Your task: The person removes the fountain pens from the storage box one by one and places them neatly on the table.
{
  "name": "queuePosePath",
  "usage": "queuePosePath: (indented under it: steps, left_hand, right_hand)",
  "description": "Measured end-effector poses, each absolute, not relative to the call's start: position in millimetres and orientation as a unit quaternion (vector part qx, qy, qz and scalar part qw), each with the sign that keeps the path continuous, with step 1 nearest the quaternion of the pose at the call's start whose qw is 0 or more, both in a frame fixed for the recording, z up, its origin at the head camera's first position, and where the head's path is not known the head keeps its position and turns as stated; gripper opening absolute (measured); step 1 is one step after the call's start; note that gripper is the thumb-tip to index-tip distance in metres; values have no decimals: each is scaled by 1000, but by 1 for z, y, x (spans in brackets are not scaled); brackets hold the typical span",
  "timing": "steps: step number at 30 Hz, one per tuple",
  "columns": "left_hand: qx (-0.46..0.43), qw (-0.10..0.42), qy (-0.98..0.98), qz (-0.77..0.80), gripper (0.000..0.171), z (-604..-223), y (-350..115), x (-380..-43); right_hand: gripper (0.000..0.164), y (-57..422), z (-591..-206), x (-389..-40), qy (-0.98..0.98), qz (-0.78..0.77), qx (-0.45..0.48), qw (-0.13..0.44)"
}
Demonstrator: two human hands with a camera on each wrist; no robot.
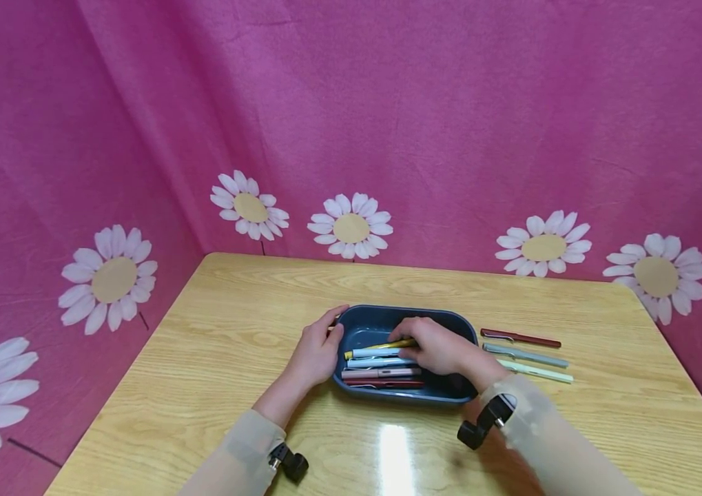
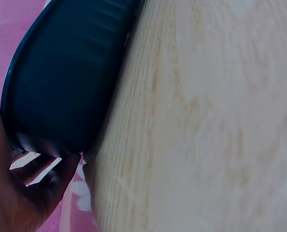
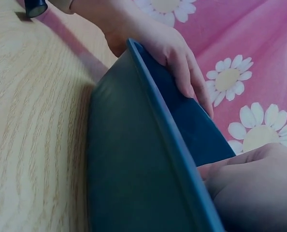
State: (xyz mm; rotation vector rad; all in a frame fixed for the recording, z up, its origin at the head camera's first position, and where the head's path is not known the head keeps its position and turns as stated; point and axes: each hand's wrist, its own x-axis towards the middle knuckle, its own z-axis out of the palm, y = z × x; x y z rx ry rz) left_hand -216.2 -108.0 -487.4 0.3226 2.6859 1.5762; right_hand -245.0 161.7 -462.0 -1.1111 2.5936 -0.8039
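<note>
On the bench, midway between side edges, sits a dark blue storage box. The left hand grips its leftward end; the right hand bends over a yellow pen inside, whether pinching, I cannot tell. A hasty lift could roll the neighbouring pale-blue pen.

Two hands, one bin, at least five pens inside, three pens outside, one table, six daisies

Table: light wood grain, rounded far corners, glossy.
Blue bin: stands upright on the wood.
Dark red pen: right of the bin, farthest back.
Grey-blue pen: just in front, roughly parallel.
Pale green pen: nearest of the three.
</note>
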Motion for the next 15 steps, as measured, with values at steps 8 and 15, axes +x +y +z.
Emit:
queuePosePath:
  steps: [8, 15]
  left_hand:
    - [101, 6, 859, 502, 44, -486, -108, -215]
    - [102, 6, 860, 500, 44, -485, -108, -215]
  right_hand:
    - [24, 158, -463, -245, 884, -264, -368, 112]
    - [27, 156, -463, -245, 887, -269, -356, 118]
